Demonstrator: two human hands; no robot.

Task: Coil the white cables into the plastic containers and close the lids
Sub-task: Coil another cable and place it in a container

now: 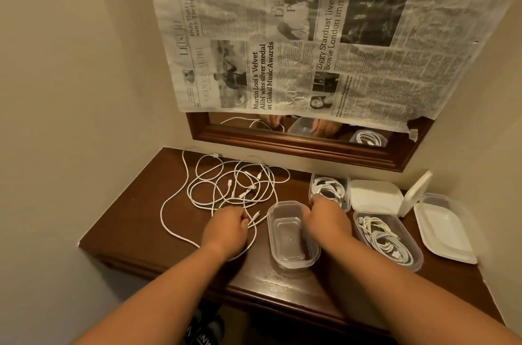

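White cables (234, 186) lie in a loose tangle on the left part of the dark wooden counter (135, 220), with several plug ends showing among the loops and one strand trailing toward the front edge. At the near side of the tangle, the left hand (226, 227) has its fingers curled round a strand beside a pair of plugs. Just right of it stands an empty container (291, 234) of clear plastic, open, its long side running away from the person. The right hand (324, 217) grips this container at its far right corner, fingers curled over the rim. The two hands are apart, one on each side of the container. Further right are two filled containers, both without lids: a back one (330, 189) and a front one (387, 240), each holding coiled cable. Beyond them a flat lid (375, 196) lies on the counter, a propped lid (415, 193) stands tilted on edge, and a third lid (443, 227) lies at the far right.
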